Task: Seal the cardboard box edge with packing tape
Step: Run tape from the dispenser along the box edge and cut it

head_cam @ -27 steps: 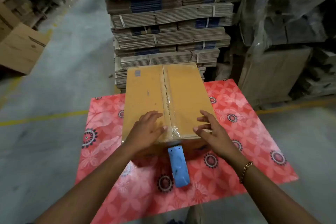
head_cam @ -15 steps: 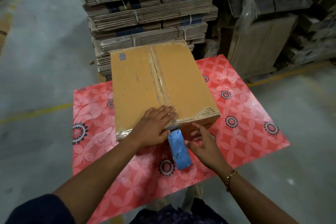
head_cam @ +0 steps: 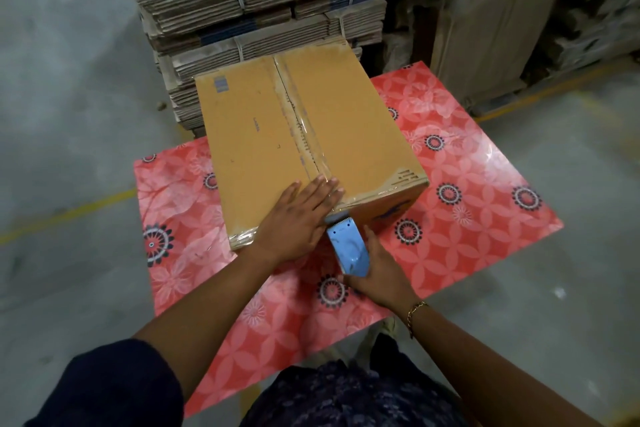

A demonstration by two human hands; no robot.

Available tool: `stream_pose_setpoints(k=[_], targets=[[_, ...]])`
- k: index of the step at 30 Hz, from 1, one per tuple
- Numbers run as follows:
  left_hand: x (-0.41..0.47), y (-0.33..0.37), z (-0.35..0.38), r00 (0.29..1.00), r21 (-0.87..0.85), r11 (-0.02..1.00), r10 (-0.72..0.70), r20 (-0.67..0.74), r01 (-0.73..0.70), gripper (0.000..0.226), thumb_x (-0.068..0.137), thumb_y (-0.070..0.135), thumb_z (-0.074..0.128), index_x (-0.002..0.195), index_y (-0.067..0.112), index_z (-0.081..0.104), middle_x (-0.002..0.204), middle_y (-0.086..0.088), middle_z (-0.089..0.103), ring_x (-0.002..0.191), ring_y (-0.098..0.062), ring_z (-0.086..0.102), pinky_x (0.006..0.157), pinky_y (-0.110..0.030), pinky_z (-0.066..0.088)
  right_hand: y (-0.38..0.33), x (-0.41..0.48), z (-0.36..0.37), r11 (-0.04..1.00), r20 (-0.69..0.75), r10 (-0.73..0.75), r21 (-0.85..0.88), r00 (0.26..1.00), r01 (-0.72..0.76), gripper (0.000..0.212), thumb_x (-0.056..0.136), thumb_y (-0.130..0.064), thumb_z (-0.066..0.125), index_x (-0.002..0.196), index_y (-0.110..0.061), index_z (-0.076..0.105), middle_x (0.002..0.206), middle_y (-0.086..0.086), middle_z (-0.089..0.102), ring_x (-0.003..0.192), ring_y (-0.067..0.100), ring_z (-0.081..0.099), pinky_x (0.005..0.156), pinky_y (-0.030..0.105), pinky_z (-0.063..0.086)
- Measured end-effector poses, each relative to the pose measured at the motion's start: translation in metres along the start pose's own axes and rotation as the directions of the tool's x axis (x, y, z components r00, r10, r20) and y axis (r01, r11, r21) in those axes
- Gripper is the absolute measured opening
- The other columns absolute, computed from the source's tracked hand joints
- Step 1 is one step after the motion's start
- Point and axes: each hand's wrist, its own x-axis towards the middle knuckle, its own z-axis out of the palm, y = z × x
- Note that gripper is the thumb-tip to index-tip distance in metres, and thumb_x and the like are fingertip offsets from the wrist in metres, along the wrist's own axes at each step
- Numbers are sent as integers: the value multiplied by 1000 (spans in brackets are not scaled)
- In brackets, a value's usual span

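Note:
A closed brown cardboard box [head_cam: 346, 121] lies on a red floral table [head_cam: 485, 218]. Clear tape runs along its centre seam and over the near edge. My left hand [head_cam: 298, 222] lies flat on the box's near edge, fingers pressing the tape end by the seam. A blue tape dispenser [head_cam: 348, 246] hangs at the box's near face, its toothed blade against the edge. My right hand [head_cam: 377, 274] grips the dispenser from the right and below.
Strapped stacks of flat cardboard [head_cam: 263, 3] stand just behind the table. More cartons under plastic sheet [head_cam: 502, 28] are at the back right. Grey concrete floor with yellow lines [head_cam: 69, 215] surrounds the table.
My right hand left the box top, dropped to the dispenser and closed on it. My left hand slid right onto the seam at the near edge. The camera moved closer.

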Motion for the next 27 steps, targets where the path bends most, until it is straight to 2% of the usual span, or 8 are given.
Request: stream_pose_setpoints(k=[4,7,9,13,15,17,21,27], targets=[[0,0,0,1000,-5,1000,-5,-3,5,74,95,34,46,162,25,16,172,2,15,158,-19,15,125,-49,18,-7,-3,8,997,-13,-4,78,1000,5,101,73,-31,77,153,-35,18,139,1,60,115,24,65,82,34,55],[0,0,1,1000,1,1000,-5,4,5,78,93,34,50,163,25,15,172,2,14,158,-19,14,126,-49,18,-6,-13,9,996,-5,-17,92,1000,17,101,73,-30,75,153,-40,14,135,-1,61,107,20,66,72,26,52],[0,-1,1,1000,8,1000,-5,17,5,83,90,33,53,163,25,13,172,2,12,159,-18,12,126,-49,17,-5,-23,8,996,-4,-6,89,1000,6,104,72,-35,74,154,-43,9,138,0,59,108,22,65,71,26,52],[0,-2,2,1000,22,1000,-6,11,6,83,91,34,52,163,25,11,173,2,10,159,-18,11,126,-49,17,-10,-46,9,998,-62,-6,67,998,10,107,72,-55,72,154,-51,2,142,-2,58,111,24,66,80,43,59],[0,-1,4,1000,31,999,-8,1,8,81,93,38,52,163,26,12,172,3,12,159,-18,12,126,-49,19,-13,-53,10,999,-115,-5,39,993,9,106,73,-65,71,154,-47,5,144,-4,56,116,23,64,86,42,57],[1,-1,6,1000,32,999,-14,-13,15,79,96,42,52,163,26,14,172,3,15,158,-18,15,125,-49,21,-16,-58,9,999,-149,7,45,989,0,102,73,-65,71,153,-45,11,146,-8,55,120,19,62,90,39,55],[2,-2,9,999,36,999,-17,-32,18,73,100,41,48,163,26,14,172,3,16,158,-18,17,125,-48,22,-22,-61,2,996,-145,12,91,989,1,88,73,-54,69,148,-44,24,123,-10,67,99,18,69,78,39,58],[3,-1,11,998,26,999,-27,-50,28,66,104,53,33,162,26,18,171,3,20,157,-18,20,124,-48,24,-32,-74,-11,993,-123,11,116,992,3,84,73,-56,65,147,-43,27,103,-10,71,79,11,69,67,39,58]])
